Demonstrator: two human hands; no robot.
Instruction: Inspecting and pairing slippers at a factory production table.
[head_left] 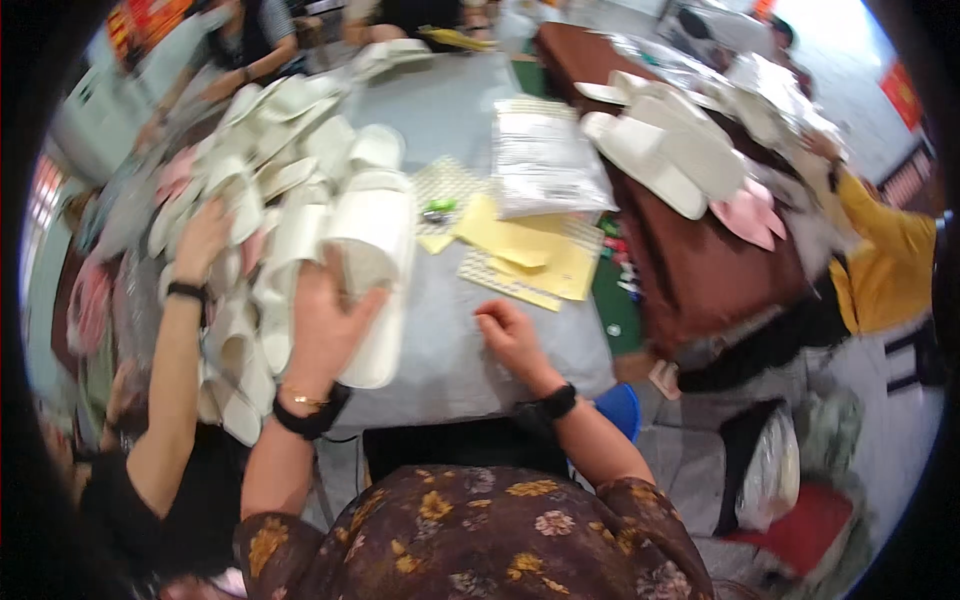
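My left hand [328,318] reaches into a row of white open-toed slippers. Its fingers go in at the strap of a white slipper [372,235] and its thumb lies across the sole, closed on it; some fingertips are hidden. Over the grey tabletop [435,350], my right hand [512,338] is closed, thumb and fingers drawn together; whatever they hold is too small to make out. Just beyond it lie yellow sheets of stickers [535,255]. A small green item [438,210] rests on another yellow sheet.
A co-worker's hand [205,235] touches the slipper pile at my left. Near the table's right side stand a white plastic-wrapped pack [548,155] and a brown surface [700,280] bearing white slippers [665,150] and pink ones [750,212]. Other people sit around the table.
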